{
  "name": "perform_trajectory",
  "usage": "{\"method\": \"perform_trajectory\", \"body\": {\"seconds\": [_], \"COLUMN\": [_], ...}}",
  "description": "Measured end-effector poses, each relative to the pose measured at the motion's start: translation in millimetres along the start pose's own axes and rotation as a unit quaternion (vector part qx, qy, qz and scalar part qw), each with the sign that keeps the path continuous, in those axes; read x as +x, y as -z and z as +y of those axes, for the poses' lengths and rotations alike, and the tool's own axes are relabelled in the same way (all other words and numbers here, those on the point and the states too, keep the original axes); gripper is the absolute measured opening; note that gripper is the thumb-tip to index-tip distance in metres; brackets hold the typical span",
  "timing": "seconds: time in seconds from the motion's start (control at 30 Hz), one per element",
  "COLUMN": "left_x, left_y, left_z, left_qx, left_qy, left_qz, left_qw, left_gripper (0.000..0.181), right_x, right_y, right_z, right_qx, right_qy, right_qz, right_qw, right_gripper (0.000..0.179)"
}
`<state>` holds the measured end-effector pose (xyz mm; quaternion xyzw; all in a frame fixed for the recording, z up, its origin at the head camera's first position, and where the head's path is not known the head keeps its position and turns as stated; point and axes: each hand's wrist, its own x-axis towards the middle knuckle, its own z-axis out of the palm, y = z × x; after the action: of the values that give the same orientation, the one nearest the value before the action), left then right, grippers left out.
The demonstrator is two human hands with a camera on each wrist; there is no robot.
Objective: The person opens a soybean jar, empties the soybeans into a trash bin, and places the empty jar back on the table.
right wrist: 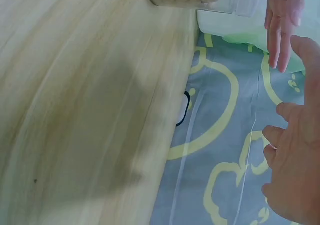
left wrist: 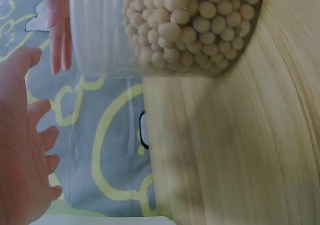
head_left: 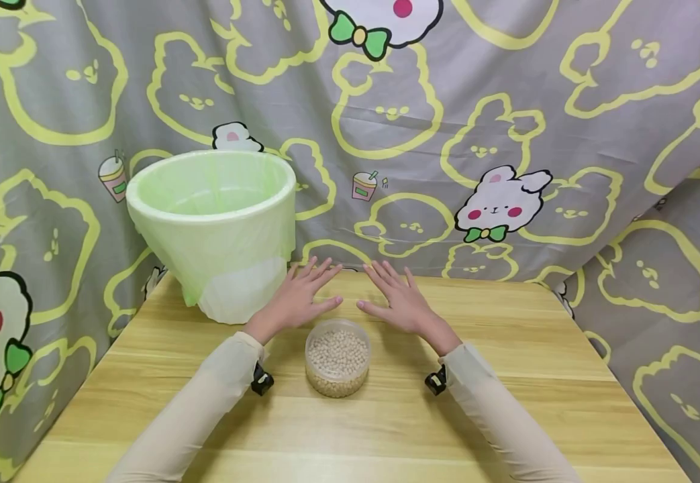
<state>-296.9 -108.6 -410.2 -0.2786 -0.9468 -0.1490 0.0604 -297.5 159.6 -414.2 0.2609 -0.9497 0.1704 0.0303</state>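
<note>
A round clear plastic tub (head_left: 337, 359) full of small pale beige balls (left wrist: 200, 30) stands on the wooden table between my forearms. Just beyond its left side, my left hand (head_left: 298, 295) is held with fingers spread and straight, palm down, holding nothing. My right hand (head_left: 399, 300) mirrors it on the other side, fingers spread and holding nothing. The two thumbs point toward each other with a gap between them. In the left wrist view the tub's clear wall and the balls show close up; the right wrist view catches only its lower part at the top.
A large pale green and white bucket (head_left: 243, 282), lined with a thin green bag, stands at the table's back left, beside my left hand. Behind the wooden table (head_left: 507, 416) hangs a grey curtain (head_left: 398, 221) with yellow outlines and cartoon rabbits. Black wrist cameras sit under both sleeves.
</note>
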Motion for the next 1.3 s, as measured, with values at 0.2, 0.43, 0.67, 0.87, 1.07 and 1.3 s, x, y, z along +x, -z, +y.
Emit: {"method": "perform_trajectory", "body": {"seconds": [0.2,0.43,0.67,0.87,1.07,1.3], "left_x": [-5.9,-21.7,-33.4,-44.4,-51.5,-50.8], "left_y": [4.7,4.5,-3.7,-13.8,-23.8,-37.8], "left_z": [-0.3,-10.7,-25.6,-28.3,-22.0,-17.3], "left_qx": [-0.114,-0.316,-0.389,-0.382,-0.366,-0.398], "left_qy": [0.006,-0.007,-0.067,-0.069,-0.05,-0.077], "left_qz": [-0.04,-0.104,-0.174,-0.197,-0.206,-0.207], "left_qw": [0.9927,0.9431,0.9022,0.9005,0.9063,0.8906], "left_gripper": [0.078,0.097,0.129,0.139,0.139,0.136], "right_x": [-4.0,-12.0,-24.2,-34.4,-42.1,-45.6], "right_y": [-1,-3,-9,-21,-32,-44], "right_z": [3,12,15,15,10,7], "right_qx": [0.116,0.298,0.383,0.38,0.36,0.342], "right_qy": [0.004,0.004,0.03,0.072,0.087,0.089], "right_qz": [-0.016,-0.086,-0.161,-0.201,-0.203,-0.186], "right_qw": [0.9931,0.9506,0.9092,0.9002,0.9064,0.9169], "right_gripper": [0.077,0.071,0.08,0.103,0.117,0.115]}}
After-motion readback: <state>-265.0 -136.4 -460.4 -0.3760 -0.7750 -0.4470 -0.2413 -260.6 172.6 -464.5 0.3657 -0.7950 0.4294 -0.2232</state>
